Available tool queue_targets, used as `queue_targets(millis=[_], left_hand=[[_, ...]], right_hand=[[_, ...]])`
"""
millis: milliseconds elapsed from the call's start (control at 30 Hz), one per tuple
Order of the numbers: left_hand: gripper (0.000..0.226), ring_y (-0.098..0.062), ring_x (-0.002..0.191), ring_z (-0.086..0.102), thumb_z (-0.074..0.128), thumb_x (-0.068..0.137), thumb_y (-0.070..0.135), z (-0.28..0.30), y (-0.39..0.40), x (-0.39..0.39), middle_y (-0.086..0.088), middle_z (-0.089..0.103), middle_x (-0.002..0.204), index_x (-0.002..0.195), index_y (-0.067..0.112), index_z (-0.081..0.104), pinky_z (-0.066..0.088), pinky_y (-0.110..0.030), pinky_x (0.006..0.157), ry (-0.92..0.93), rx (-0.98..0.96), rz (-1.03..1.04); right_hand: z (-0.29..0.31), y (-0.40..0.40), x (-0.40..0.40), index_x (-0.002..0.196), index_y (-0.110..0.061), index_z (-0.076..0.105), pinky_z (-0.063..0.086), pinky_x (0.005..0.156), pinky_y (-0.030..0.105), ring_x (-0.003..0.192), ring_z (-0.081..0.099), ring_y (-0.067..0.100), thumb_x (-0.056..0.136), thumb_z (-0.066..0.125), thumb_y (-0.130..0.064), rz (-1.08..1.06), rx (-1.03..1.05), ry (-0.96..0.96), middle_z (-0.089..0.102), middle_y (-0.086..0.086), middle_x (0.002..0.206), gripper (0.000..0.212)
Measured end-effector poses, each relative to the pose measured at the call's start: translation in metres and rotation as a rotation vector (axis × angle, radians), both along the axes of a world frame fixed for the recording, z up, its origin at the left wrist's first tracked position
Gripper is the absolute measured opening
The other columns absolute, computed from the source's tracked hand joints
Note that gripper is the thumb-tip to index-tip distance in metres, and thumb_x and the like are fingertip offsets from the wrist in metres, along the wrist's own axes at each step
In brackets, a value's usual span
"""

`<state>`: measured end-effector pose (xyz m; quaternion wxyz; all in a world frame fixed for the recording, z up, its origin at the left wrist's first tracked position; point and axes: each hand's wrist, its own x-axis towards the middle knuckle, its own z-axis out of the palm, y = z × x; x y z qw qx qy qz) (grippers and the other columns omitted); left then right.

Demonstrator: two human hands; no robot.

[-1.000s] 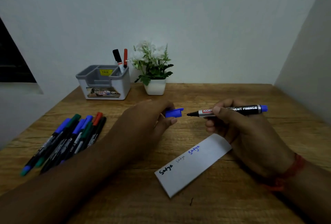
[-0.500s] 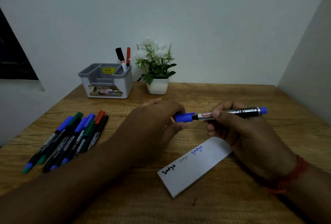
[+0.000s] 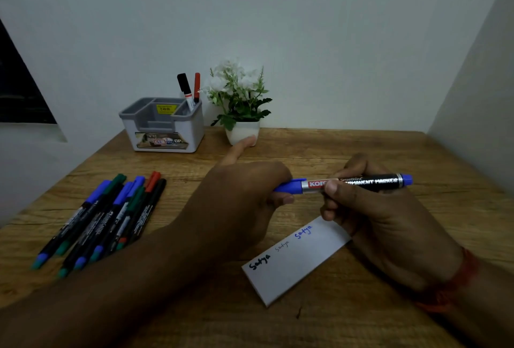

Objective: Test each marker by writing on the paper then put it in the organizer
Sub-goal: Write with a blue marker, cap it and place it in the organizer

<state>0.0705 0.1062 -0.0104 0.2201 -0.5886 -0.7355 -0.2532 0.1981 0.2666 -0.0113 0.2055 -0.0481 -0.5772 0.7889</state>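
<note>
Over the wooden surface [image 3: 347, 144] my left hand [image 3: 244, 197] has just pushed the blue cap back onto the marker [image 3: 353, 182], fingers of both hands clamped on it above the paper [image 3: 294, 258], so it seems tested and due for the organizer [image 3: 164, 128].

The marker [image 3: 361, 181] has a black barrel with white lettering, a red and silver band, and a blue cap [image 3: 289, 185] and end plug. The paper [image 3: 297, 261] is white with black, grey and blue writing. The organizer [image 3: 164, 125] is grey and white, holding one black-capped and one red marker. The worktop [image 3: 333, 147] is brown woodgrain.
</note>
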Motion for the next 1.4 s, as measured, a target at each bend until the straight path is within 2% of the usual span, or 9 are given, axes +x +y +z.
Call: queue_targets(millis=[333,433,533,700,800,900,1100,1267,1400], left_hand=[[0.029,-0.008,0.078,0.057,0.044,0.09,0.044,-0.01,0.003,0.001,0.012,0.062,0.076,0.098,0.022,0.062,0.021,-0.025,0.115,-0.129,-0.007,-0.009],[0.033,-0.002,0.084,0.058,0.043,0.092,0.049,-0.007,0.006,-0.006,0.013,0.064,0.086,0.107,0.025,0.061,0.019,-0.036,0.121,-0.168,-0.079,-0.019],[0.045,-0.003,0.115,0.052,0.045,0.092,0.058,0.0,0.0,-0.021,0.013,0.063,0.119,0.127,0.032,0.055,0.011,-0.043,0.122,-0.103,-0.11,0.009],[0.084,-0.019,0.15,-0.005,0.022,0.086,0.079,0.008,-0.023,-0.067,0.005,0.004,0.165,0.155,0.034,0.005,-0.006,-0.061,0.117,0.008,-0.338,0.368],[0.085,-0.027,0.148,-0.021,0.017,0.086,0.08,0.011,-0.038,-0.099,0.003,-0.012,0.165,0.154,0.035,-0.006,-0.007,-0.066,0.113,0.004,-0.337,0.535],[0.087,-0.029,0.145,-0.029,0.009,0.083,0.081,0.015,-0.055,-0.122,0.001,-0.022,0.162,0.153,0.036,-0.014,-0.01,-0.067,0.112,-0.012,-0.313,0.635],[0.086,-0.031,0.144,-0.03,0.009,0.085,0.08,0.019,-0.087,-0.156,0.0,-0.025,0.161,0.153,0.034,-0.016,-0.01,-0.068,0.111,-0.197,-0.253,0.807],[0.086,-0.034,0.144,-0.029,0.009,0.086,0.079,0.013,-0.093,-0.167,-0.003,-0.024,0.161,0.153,0.032,-0.018,-0.009,-0.069,0.111,-0.232,-0.254,0.838],[0.086,-0.035,0.145,-0.027,0.007,0.085,0.079,0.011,-0.089,-0.17,-0.003,-0.022,0.162,0.153,0.032,-0.017,-0.008,-0.07,0.11,-0.191,-0.242,0.843]], right_hand=[[0.002,0.001,0.007,0.078,-0.005,0.063,0.057,0.059,0.03,0.061,0.06,0.022,0.07,0.073,-0.008,-0.024,0.048,-0.05,0.061,0.017,0.07,0.013],[0.004,0.001,0.007,0.086,0.0,0.062,0.059,0.064,0.029,0.066,0.064,0.023,0.076,0.07,-0.01,-0.082,0.079,-0.095,0.065,0.016,0.073,0.017],[0.012,-0.003,0.008,0.095,0.0,0.065,0.062,0.076,0.033,0.084,0.074,0.026,0.079,0.074,-0.019,-0.159,0.122,-0.117,0.076,0.014,0.091,0.026],[0.022,-0.014,0.002,0.111,-0.004,0.061,0.059,0.076,0.038,0.09,0.077,0.026,0.089,0.058,-0.025,-0.266,0.15,-0.244,0.078,0.008,0.102,0.031],[0.023,-0.027,-0.012,0.11,-0.003,0.059,0.063,0.064,0.033,0.083,0.077,0.026,0.096,0.054,-0.017,-0.186,0.35,-0.295,0.078,0.008,0.098,0.02],[0.026,-0.041,-0.038,0.111,-0.007,0.056,0.064,0.073,0.045,0.085,0.076,0.026,0.099,0.052,-0.02,-0.112,0.543,-0.292,0.076,0.01,0.098,0.018],[0.062,-0.068,-0.114,0.102,-0.017,0.052,0.063,0.061,0.048,0.072,0.075,0.033,0.105,0.045,-0.031,-0.011,0.863,-0.291,0.066,0.018,0.094,0.017],[0.12,-0.073,-0.19,0.098,-0.015,0.068,0.049,0.052,0.017,0.063,0.067,0.012,0.096,0.063,-0.036,-0.269,1.354,-0.228,0.071,0.003,0.088,0.022],[0.167,-0.075,-0.24,0.099,-0.01,0.075,0.047,0.07,0.028,0.083,0.062,0.018,0.09,0.072,-0.027,-0.383,1.585,-0.21,0.07,0.006,0.101,0.019]])
